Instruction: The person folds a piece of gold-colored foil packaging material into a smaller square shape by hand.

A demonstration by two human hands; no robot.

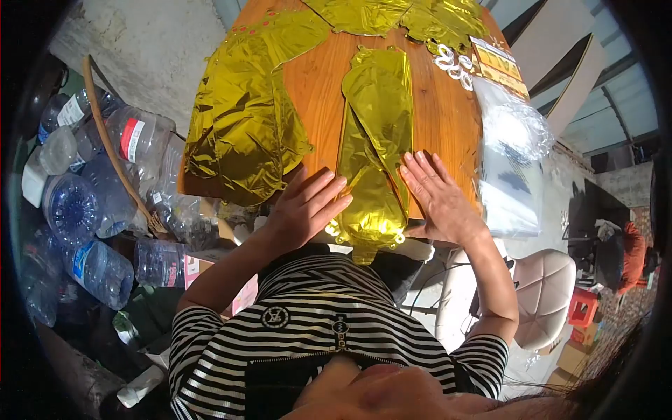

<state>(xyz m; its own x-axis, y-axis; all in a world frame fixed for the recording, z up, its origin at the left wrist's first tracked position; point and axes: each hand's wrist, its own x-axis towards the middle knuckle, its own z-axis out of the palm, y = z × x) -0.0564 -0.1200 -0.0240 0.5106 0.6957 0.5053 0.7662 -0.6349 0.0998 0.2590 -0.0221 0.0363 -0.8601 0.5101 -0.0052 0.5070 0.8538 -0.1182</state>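
A gold foil piece (pixel 379 119), folded into a long strip, lies on the wooden table (pixel 315 84) with its lower end hanging over the near edge. My left hand (pixel 306 205) rests at the strip's left side, fingers spread and touching or nearly touching the foil. On the right side my right hand (pixel 439 196) lies flat with its fingers apart, fingertips by the strip's edge. Neither hand grips anything. A larger crumpled gold foil sheet (pixel 241 129) spreads over the table's left part, close to my left hand.
More gold foil (pixel 360 14) lies at the far edge, near white loops (pixel 453 64) and a printed packet (pixel 498 66). Clear plastic bags (pixel 511 168) sit at the right edge. Large plastic bottles (pixel 105 182) crowd the left; a white chair (pixel 546 297) stands at the lower right.
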